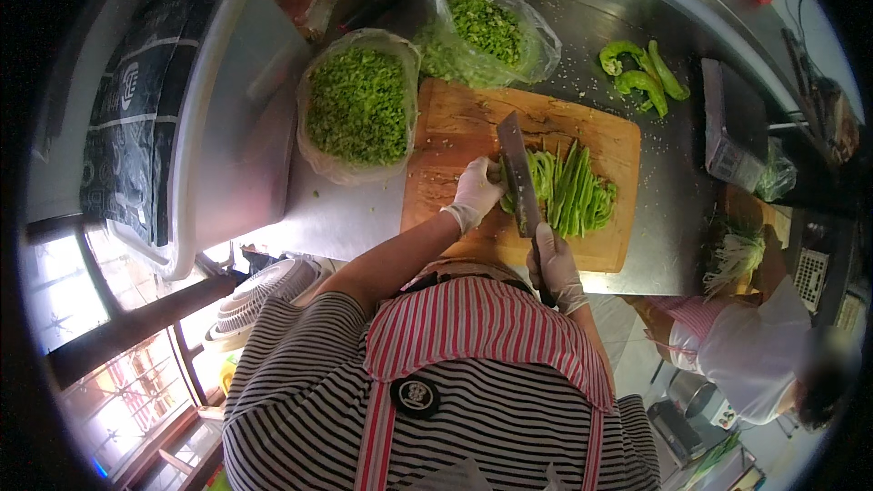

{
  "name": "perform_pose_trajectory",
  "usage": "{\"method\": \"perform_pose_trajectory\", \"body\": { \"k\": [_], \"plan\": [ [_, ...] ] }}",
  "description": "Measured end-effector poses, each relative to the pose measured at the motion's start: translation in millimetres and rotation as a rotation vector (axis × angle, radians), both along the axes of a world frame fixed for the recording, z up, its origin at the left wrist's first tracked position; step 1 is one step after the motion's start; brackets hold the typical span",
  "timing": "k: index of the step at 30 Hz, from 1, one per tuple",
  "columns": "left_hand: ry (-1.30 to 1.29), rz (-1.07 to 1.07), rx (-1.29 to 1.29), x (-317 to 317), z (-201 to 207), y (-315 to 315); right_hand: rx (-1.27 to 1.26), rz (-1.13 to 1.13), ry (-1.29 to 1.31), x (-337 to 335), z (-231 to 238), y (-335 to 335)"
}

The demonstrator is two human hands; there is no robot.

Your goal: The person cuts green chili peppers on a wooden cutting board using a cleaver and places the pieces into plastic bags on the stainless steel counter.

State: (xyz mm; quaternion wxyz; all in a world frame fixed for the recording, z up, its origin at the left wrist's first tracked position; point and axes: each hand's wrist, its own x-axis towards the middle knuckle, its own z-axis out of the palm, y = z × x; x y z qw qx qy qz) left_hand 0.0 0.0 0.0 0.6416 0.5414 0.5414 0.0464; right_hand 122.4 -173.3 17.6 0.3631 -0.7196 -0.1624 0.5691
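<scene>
Here's the steel table (671, 209), broad and grey, spreading out on every side of the cutting board. Over to the right of the board, a co-worker (741, 355) in a white top leans in at the table. Left of the board stands a big plastic tub (241, 118), and there's the wooden cutting board (446, 132) itself. Just left of the board sits a wide bag (350, 175) full of chopped greens (357, 105); at the board's far edge, a second clear bag (546, 44) holds more of the same. On the board, the knife (516, 164) angles across, tip pointing away, and the gloved right hand (556, 264) is wrapped around its handle by the board's near edge. The gloved left hand (477, 189), over the board's middle, has its fingers curled in narrow beside the blade; whether they're gripping anything, I can't tell. Right of the blade, green pepper strips (577, 195) lie heaped on the board's right half. Beyond the board's far right corner, curved pepper pieces (644, 82) rest on the steel.
</scene>
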Motion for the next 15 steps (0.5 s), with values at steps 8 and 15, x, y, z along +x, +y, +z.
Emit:
{"method": "perform_pose_trajectory", "body": {
  "k": [8, 15],
  "plan": [
    [0.018, -0.011, 0.100, -1, -24, 2, 0.235, 0.066, -0.228, -14, -41, 0],
    [-0.042, 0.153, 0.375, 1, -73, -18, 0.202, 0.097, -0.355, -9, -69, 1]
  ]
}}
